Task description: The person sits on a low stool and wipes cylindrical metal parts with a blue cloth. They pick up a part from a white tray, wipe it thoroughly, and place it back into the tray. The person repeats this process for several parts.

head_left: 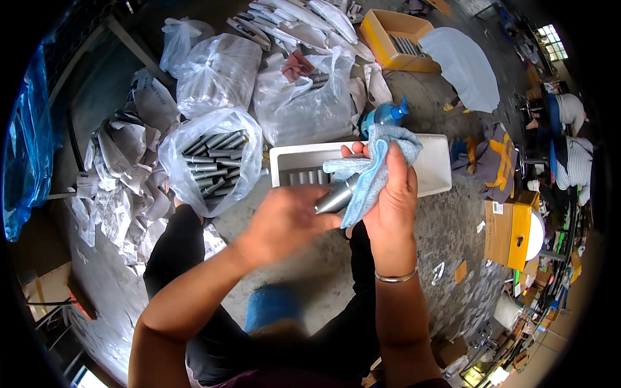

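A grey metal tube (335, 198) is held slanted in front of me, over the near edge of a white plastic tray. A light blue cloth (367, 173) is wrapped about its upper part. My right hand (396, 197) grips that cloth with the fingers closed, a bracelet on its wrist. At the tube's lower end, my left hand (291, 218) is closed around it, somewhat blurred by motion. Behind the hands, the white tray (440, 165) holds several grey tubes (307, 176) on its left side.
Left of the tray stands an open plastic bag (249, 184) full of grey tubes. Crumpled paper (116, 168) is heaped beyond it. Behind the tray are a blue pump bottle (386, 115), tied plastic bags (220, 71) and a yellow box (388, 52). A cardboard box (499, 226) sits at right.
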Action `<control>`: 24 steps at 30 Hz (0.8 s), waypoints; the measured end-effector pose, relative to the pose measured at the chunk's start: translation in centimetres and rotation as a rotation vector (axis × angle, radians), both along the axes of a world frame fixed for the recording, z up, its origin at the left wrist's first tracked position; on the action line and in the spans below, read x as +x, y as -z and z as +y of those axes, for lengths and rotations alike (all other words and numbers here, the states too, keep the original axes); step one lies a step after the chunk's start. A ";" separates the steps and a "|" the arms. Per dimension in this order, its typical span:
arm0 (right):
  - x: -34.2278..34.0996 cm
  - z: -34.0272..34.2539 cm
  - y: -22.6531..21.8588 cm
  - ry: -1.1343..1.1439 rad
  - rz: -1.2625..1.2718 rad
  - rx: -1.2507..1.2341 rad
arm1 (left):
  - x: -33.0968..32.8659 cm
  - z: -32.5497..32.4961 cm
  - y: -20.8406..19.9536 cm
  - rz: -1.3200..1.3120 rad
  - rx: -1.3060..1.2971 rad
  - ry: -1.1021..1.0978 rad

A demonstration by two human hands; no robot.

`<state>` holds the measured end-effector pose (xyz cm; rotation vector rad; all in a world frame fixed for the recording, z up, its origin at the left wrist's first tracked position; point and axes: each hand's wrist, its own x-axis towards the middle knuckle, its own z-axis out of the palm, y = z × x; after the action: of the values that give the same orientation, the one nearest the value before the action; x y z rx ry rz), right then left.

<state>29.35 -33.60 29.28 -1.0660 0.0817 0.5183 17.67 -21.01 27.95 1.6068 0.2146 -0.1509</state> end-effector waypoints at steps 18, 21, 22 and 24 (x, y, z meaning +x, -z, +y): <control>-2.1 1.5 -0.3 -0.200 -0.111 -0.075 | 0.6 -1.7 2.6 -0.131 -0.075 -0.366; -1.5 1.5 -0.5 -0.216 -0.104 -0.115 | 0.8 -0.8 1.4 -0.010 -0.514 -0.304; -1.5 1.4 -0.5 -0.225 -0.099 -0.118 | 0.8 -0.8 1.3 0.002 -0.552 -0.314; -1.5 1.4 -0.6 -0.255 -0.067 -0.108 | 0.5 -0.9 1.9 -0.057 -0.636 -0.323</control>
<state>27.82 -32.17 29.84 -1.2058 -0.0877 0.7132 18.20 -21.89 26.02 0.9282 0.3402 0.0745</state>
